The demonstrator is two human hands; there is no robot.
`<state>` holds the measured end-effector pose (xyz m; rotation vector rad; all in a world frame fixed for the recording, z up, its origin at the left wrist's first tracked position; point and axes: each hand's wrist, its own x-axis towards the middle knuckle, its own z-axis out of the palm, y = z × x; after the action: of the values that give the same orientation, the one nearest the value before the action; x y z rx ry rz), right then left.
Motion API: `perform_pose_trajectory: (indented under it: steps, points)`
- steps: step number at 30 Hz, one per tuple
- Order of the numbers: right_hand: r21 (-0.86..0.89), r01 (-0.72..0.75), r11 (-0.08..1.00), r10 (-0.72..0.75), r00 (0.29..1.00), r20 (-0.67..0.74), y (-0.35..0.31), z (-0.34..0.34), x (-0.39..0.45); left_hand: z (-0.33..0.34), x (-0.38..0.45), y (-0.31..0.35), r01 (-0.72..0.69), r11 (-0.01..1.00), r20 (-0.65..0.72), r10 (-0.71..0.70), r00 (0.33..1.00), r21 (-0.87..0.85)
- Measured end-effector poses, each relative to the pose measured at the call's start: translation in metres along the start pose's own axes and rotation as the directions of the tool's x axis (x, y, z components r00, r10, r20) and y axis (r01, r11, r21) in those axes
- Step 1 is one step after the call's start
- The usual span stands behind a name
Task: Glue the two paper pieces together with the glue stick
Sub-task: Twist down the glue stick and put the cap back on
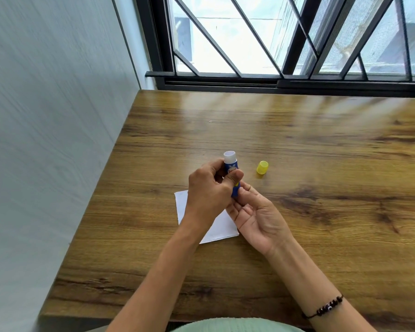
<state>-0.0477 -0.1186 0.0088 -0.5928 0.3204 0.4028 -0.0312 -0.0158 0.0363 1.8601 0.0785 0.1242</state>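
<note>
A blue glue stick with its white tip uncovered stands upright above the table, held in both hands. My left hand wraps around its barrel. My right hand pinches its lower end between thumb and fingertips, palm turned up. The yellow cap sits on the wooden table just right of the stick. White paper lies flat on the table under my hands, largely covered by them; I cannot tell whether it is one piece or two.
A grey wall runs along the table's left edge. A window with black bars closes off the far edge. The near table edge is at my body. A beaded bracelet is on my right wrist.
</note>
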Motion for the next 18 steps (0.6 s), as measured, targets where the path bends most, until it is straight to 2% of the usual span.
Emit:
perform_pose_trajectory:
  steps: [4,10,14,18]
  points:
    - [0.039,-0.104,0.994,0.106,0.993,-0.059,0.0007,0.0018,-0.0016,-0.0001,-0.0008,0.0001,0.006,1.0,0.004,-0.006,1.0,-0.014]
    - [-0.045,-0.023,0.999,0.021,0.998,-0.051,-0.0014,0.0017,-0.001,0.0003,-0.0013,0.0008,-0.001,1.0,0.001,0.001,1.0,-0.019]
    - [-0.026,0.028,0.999,-0.029,0.999,-0.032,0.0006,-0.0033,0.0018,0.0007,-0.0011,-0.0008,0.012,1.0,0.004,-0.012,1.0,-0.025]
    - [0.008,-0.06,0.998,0.06,0.997,-0.043,0.0002,0.0004,-0.0014,-0.0001,-0.0014,0.0001,0.015,1.0,-0.005,-0.015,1.0,-0.024]
